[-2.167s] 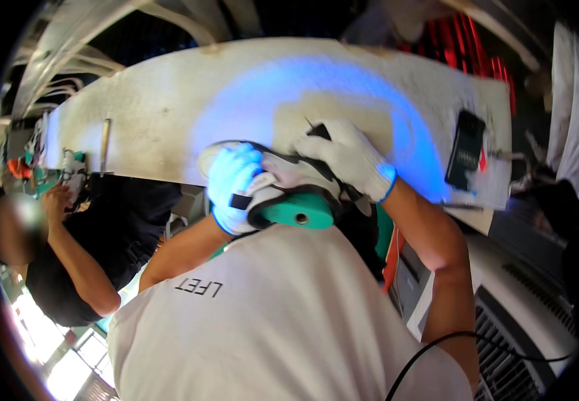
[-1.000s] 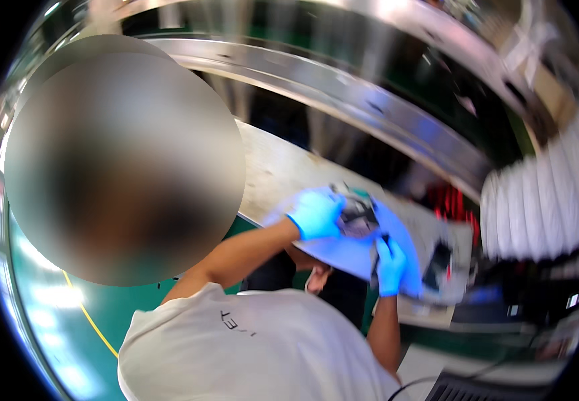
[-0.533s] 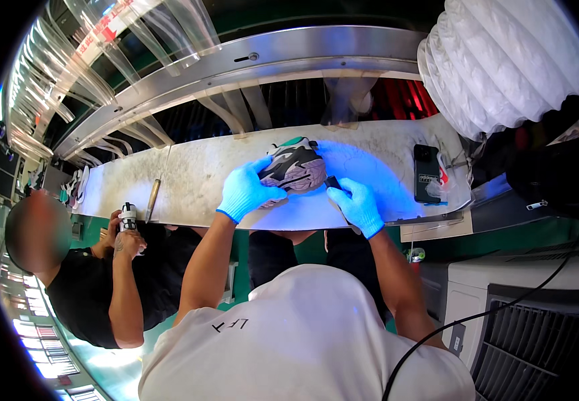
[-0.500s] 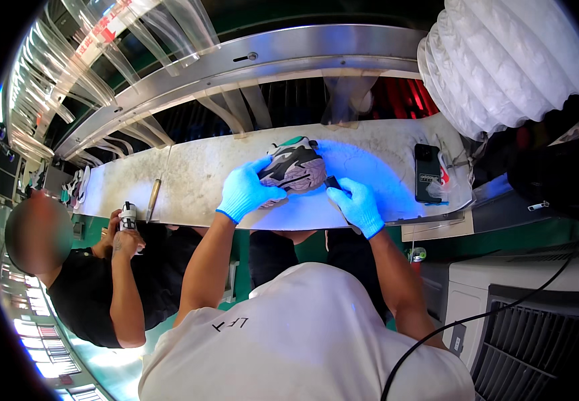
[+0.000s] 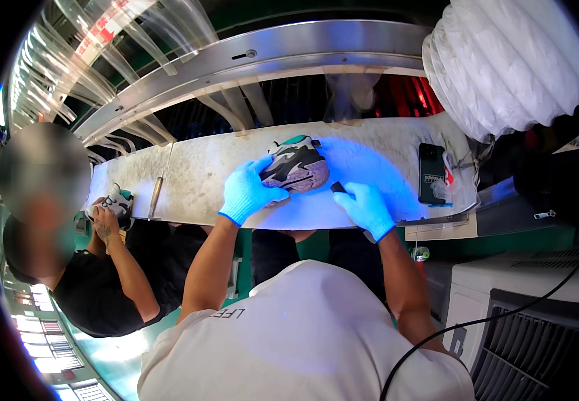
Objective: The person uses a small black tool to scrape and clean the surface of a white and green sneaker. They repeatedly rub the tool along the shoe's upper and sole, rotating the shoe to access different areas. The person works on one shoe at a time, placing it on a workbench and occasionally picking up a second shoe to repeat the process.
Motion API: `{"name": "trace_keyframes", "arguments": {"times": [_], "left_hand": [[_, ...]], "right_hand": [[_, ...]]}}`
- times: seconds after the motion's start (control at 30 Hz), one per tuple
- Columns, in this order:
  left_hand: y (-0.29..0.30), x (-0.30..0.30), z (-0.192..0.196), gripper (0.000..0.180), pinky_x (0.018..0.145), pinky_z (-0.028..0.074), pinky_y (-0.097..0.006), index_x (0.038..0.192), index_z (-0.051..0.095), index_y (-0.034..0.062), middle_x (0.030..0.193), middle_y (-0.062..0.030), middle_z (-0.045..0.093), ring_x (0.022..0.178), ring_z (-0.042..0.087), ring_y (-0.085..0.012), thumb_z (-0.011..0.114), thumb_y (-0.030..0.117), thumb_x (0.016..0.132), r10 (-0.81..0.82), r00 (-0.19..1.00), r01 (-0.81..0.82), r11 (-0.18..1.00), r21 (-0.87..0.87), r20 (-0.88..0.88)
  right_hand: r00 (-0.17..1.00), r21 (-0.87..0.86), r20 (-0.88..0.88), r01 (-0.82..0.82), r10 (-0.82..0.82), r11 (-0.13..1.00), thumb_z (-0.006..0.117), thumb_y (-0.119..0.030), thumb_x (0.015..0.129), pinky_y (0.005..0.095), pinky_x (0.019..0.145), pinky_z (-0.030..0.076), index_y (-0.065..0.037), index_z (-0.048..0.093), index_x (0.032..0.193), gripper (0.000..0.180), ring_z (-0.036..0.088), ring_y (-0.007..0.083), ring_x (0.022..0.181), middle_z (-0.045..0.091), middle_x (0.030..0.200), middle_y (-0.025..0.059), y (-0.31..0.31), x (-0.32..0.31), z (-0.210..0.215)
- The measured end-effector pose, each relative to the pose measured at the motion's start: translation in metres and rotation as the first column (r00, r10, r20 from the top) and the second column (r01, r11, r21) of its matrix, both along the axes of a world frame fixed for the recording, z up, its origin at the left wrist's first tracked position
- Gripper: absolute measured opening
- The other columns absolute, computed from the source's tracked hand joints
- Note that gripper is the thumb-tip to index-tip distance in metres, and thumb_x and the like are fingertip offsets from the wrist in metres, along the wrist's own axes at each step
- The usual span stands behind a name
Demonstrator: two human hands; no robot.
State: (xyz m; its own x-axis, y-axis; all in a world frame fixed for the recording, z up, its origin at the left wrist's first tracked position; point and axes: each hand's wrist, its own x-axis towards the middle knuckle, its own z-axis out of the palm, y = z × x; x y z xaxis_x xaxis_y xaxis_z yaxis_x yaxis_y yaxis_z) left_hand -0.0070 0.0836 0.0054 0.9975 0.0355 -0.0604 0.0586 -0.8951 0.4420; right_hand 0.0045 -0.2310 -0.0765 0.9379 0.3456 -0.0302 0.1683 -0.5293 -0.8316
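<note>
My left hand (image 5: 246,192), in a light glove that glows blue, grips the near left side of a sneaker (image 5: 296,166). The sneaker is grey, black and white with a green patch at its top, and it rests tilted on the pale worktable (image 5: 202,157). To the right, my right hand (image 5: 368,208), gloved alike, is closed on a small black object (image 5: 337,188) whose end pokes out toward the shoe. A gap separates that end from the sneaker. Most of the object is hidden in the fingers, so its kind cannot be told. Blue light covers the tabletop around both hands.
A wooden-handled tool (image 5: 156,195) lies left of the shoe. A dark phone (image 5: 431,172) lies at the right, beside a white ribbed duct (image 5: 503,70). Behind the table runs a metal rail (image 5: 303,50) with clear strips. At left a co-worker (image 5: 129,281) handles another sneaker (image 5: 117,202).
My right hand has drawn slightly right and away from the sneaker with the black object. My left hand keeps its hold. The co-worker's head and sneaker have shifted.
</note>
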Motion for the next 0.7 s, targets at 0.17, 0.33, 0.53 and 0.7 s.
{"name": "trace_keyframes", "arguments": {"times": [0.17, 0.33, 0.53, 0.7], "left_hand": [[0.017, -0.010, -0.008, 0.098, 0.108, 0.059, -0.047, 0.149, 0.070, 0.0064, 0.131, -0.0191, 0.078, 0.122, 0.075, -0.0371, 0.101, 0.045, 0.064, -0.079, 0.980, 0.102, 0.988, -0.120, 0.182], [0.051, -0.048, -0.062, 0.085, 0.104, 0.061, -0.040, 0.138, 0.073, -0.0006, 0.121, -0.0160, 0.081, 0.113, 0.078, -0.0265, 0.106, 0.028, 0.064, 0.155, 0.978, -0.059, 0.850, -0.524, 0.141], [0.034, -0.078, -0.025, 0.062, 0.092, 0.063, -0.041, 0.113, 0.083, 0.0036, 0.108, -0.0133, 0.081, 0.098, 0.079, -0.0280, 0.107, 0.028, 0.062, 0.200, 0.959, -0.058, 0.830, -0.554, 0.199], [0.018, -0.100, 0.033, 0.058, 0.083, 0.057, -0.045, 0.110, 0.083, 0.0128, 0.097, -0.0115, 0.071, 0.091, 0.070, -0.0346, 0.105, 0.034, 0.060, -0.083, 0.725, 0.280, 0.943, -0.182, 0.684]], "right_hand": [[0.912, -0.028, 0.072, 0.408, -0.405, 0.913, 0.080, -0.040, 0.099, 0.0490, 0.076, 0.058, -0.001, 0.078, 0.111, 0.041, 0.077, 0.0404, 0.085, 0.076, 0.092, 0.0254, -0.012, 0.027, -0.013], [0.853, 0.031, 0.294, 0.443, -0.432, 0.896, 0.083, -0.037, 0.097, 0.0463, 0.081, 0.060, -0.002, 0.080, 0.114, 0.038, 0.078, 0.0371, 0.090, 0.081, 0.100, 0.0205, -0.004, 0.026, -0.031], [0.876, 0.086, 0.167, 0.444, -0.452, 0.892, 0.086, -0.028, 0.099, 0.0403, 0.095, 0.060, 0.004, 0.074, 0.132, 0.047, 0.076, 0.0250, 0.105, 0.081, 0.118, 0.0166, 0.000, 0.024, -0.019], [0.884, 0.358, 0.217, 0.323, -0.415, 0.876, 0.081, -0.026, 0.103, 0.0441, 0.117, 0.052, 0.009, 0.058, 0.153, 0.065, 0.066, 0.0311, 0.136, 0.067, 0.148, 0.0219, 0.016, -0.030, 0.017]]}}
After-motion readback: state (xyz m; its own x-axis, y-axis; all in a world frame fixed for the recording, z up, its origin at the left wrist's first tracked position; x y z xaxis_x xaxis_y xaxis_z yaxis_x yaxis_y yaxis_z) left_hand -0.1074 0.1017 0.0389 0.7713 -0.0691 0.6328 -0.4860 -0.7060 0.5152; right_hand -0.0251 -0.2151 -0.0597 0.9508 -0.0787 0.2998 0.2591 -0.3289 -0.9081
